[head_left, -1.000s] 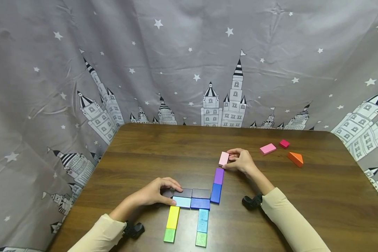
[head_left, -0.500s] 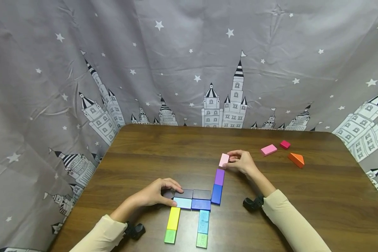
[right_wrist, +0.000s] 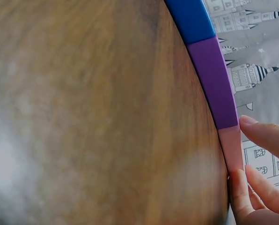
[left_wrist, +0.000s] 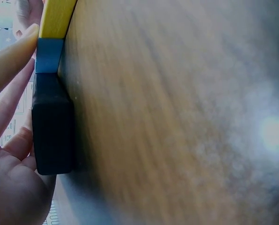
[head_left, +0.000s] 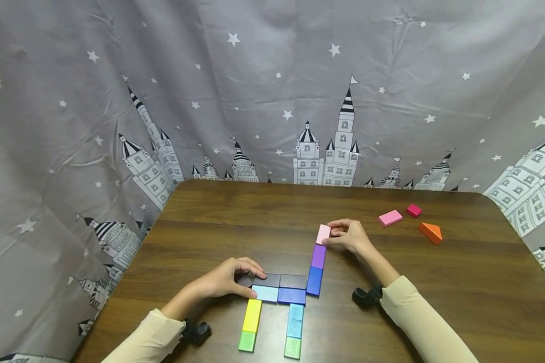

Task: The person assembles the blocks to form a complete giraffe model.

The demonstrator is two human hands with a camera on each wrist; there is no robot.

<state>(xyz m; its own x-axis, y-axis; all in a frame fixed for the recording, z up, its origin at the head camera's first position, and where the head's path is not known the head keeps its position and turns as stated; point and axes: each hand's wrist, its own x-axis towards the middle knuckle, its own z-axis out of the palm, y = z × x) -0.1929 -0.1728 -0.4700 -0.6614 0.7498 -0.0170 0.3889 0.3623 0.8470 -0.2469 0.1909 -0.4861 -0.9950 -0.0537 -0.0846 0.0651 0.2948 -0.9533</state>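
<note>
On the wooden table, my right hand (head_left: 350,237) pinches a light pink block (head_left: 323,234) between thumb and fingers. Its near end meets a purple block (head_left: 318,257), and beyond that, towards me, lies a blue block (head_left: 314,281). In the right wrist view the pink block (right_wrist: 231,149) sits flush against the purple one. My left hand (head_left: 229,277) rests over the left end of the row, fingers on a dark grey block (head_left: 267,280) and thumb at a light blue block (head_left: 265,294). A dark piece under that palm is partly hidden.
Another dark grey block (head_left: 292,282) and a dark blue block (head_left: 292,296) continue the row. Below stand two legs: yellow (head_left: 252,315) with green (head_left: 247,341), and light blue (head_left: 295,320) with light green (head_left: 292,348). Pink (head_left: 390,218), red (head_left: 414,210) and orange triangular (head_left: 430,233) blocks lie right.
My right hand has drawn the light pink block towards me, closing the small gap to the purple block. The left hand stays at the row; the head view has shifted slightly.
</note>
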